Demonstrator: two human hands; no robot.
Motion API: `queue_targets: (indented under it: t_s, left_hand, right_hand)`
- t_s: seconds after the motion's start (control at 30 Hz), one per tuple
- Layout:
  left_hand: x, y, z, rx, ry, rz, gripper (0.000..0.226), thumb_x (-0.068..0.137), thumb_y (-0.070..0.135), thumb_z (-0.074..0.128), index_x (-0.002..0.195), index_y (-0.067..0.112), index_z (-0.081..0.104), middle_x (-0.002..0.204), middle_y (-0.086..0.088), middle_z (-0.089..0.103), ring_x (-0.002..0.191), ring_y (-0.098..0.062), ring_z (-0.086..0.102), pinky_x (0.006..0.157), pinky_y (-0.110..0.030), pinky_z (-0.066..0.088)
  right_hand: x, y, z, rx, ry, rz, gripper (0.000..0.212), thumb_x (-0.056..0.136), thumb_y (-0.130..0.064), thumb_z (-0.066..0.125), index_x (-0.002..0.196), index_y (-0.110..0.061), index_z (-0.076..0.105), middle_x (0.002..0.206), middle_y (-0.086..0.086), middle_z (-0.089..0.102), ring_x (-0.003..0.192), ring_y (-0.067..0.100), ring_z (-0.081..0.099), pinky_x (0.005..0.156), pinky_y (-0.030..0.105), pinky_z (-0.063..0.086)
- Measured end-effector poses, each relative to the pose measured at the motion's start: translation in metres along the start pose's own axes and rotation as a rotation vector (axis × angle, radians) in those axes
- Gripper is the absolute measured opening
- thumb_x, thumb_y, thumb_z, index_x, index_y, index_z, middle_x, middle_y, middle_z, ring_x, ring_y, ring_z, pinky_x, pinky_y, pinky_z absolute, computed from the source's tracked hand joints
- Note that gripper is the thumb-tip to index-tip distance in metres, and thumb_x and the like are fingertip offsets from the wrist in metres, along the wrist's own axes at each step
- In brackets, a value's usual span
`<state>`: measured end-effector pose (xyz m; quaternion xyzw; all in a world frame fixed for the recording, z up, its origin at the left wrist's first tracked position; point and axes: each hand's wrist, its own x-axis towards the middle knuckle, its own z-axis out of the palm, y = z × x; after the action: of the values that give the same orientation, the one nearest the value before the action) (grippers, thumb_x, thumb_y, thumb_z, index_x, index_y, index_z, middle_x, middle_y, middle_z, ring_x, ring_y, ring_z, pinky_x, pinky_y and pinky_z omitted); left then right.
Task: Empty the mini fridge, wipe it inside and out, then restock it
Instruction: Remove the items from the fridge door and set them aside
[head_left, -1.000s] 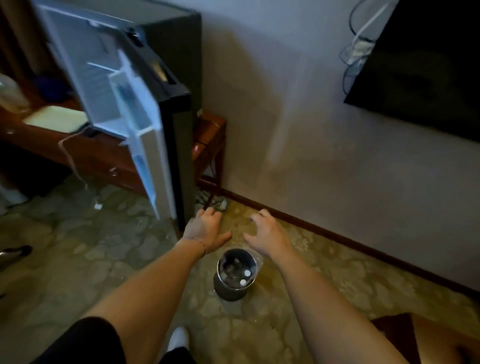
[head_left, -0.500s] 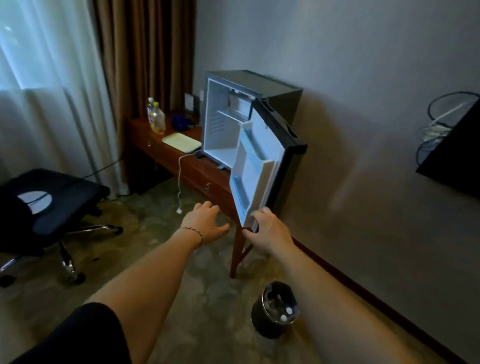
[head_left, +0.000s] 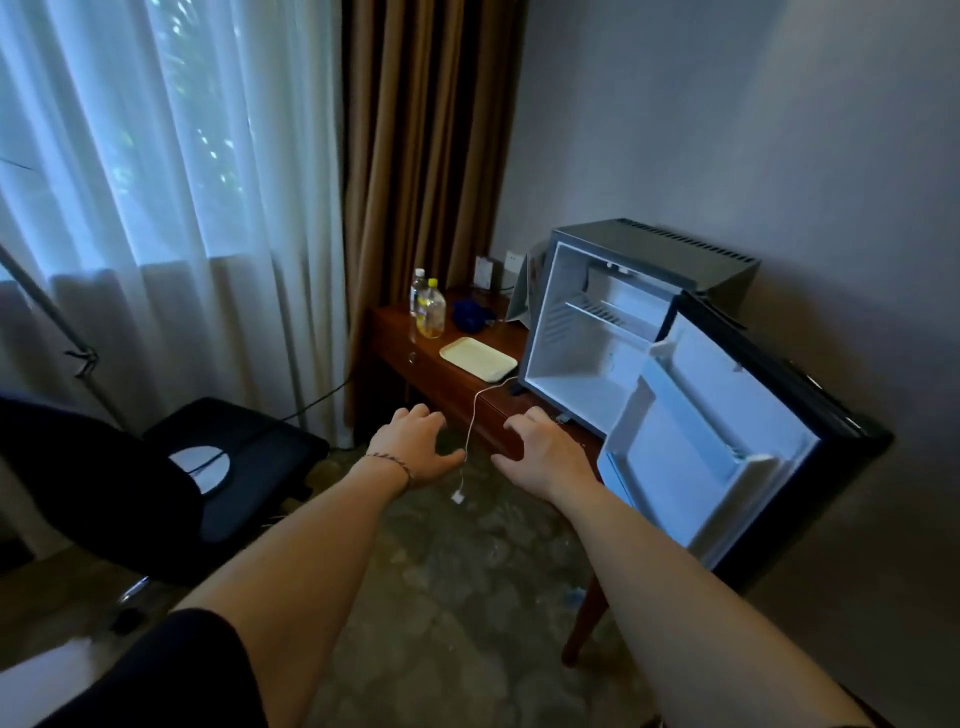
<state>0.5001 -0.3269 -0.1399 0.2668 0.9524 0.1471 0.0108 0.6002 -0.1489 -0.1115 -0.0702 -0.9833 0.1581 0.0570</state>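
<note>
Just beyond both hands (head_left: 415, 451): mini fridge (head_left: 597, 353).

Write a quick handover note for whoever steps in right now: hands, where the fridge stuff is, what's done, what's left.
Left hand and right hand: both open, no grip on anything, held out in front of the desk.
Mini fridge on the desk, door wide open; interior and door shelf look empty.
Two bottles, a blue cloth-like bundle and a pale tray sit on the desk left of it.
Done: emptying, apparently. Wiping: cannot tell. Left: restock.
</note>
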Motion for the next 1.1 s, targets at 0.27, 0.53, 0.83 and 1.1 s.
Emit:
queue_targets:
  t_s: [0.27, 0.53, 0.83, 1.1]
  left_hand:
    - [0.112, -0.059, 0.009, -0.010, -0.024, -0.022, 0.061, 0.086, 0.065, 0.058, 0.134, 0.027, 0.052, 0.129, 0.003, 0.052, 0.117, -0.017, 0.048, 0.091, -0.036, 0.053]
    - [0.258, -0.097, 0.006, -0.031, -0.035, 0.018, 0.063, 0.085, 0.068, 0.055, 0.132, 0.028, 0.053, 0.128, 0.003, 0.053, 0.118, -0.018, 0.048, 0.092, -0.037, 0.053]
    - [0.424, -0.162, 0.011, 0.002, -0.109, 0.064, 0.063, 0.086, 0.067, 0.054, 0.135, 0.028, 0.051, 0.131, 0.003, 0.050, 0.122, -0.020, 0.045, 0.096, -0.038, 0.050]
    - [0.594, -0.222, 0.000, -0.031, -0.110, 0.115, 0.066, 0.084, 0.066, 0.054, 0.138, 0.029, 0.049, 0.136, 0.002, 0.048, 0.126, -0.023, 0.042, 0.101, -0.042, 0.046]
  right_hand:
    - [0.134, 0.006, 0.027, -0.005, -0.032, -0.006, 0.050, 0.092, -0.046, 0.065, 0.135, -0.024, 0.052, 0.128, -0.003, 0.048, 0.116, 0.017, 0.054, 0.084, 0.031, 0.051]
    - [0.284, 0.031, 0.039, -0.021, -0.005, 0.058, 0.052, 0.093, -0.047, 0.063, 0.137, -0.021, 0.050, 0.134, 0.000, 0.047, 0.121, 0.022, 0.053, 0.088, 0.033, 0.048]
    - [0.448, 0.056, 0.061, -0.079, -0.029, 0.169, 0.052, 0.092, -0.048, 0.064, 0.135, -0.021, 0.051, 0.128, -0.001, 0.046, 0.114, 0.021, 0.055, 0.084, 0.033, 0.049]
    - [0.602, 0.064, 0.071, -0.031, 0.030, 0.240, 0.051, 0.092, -0.050, 0.061, 0.135, -0.024, 0.052, 0.132, -0.003, 0.045, 0.117, 0.021, 0.054, 0.085, 0.038, 0.049]
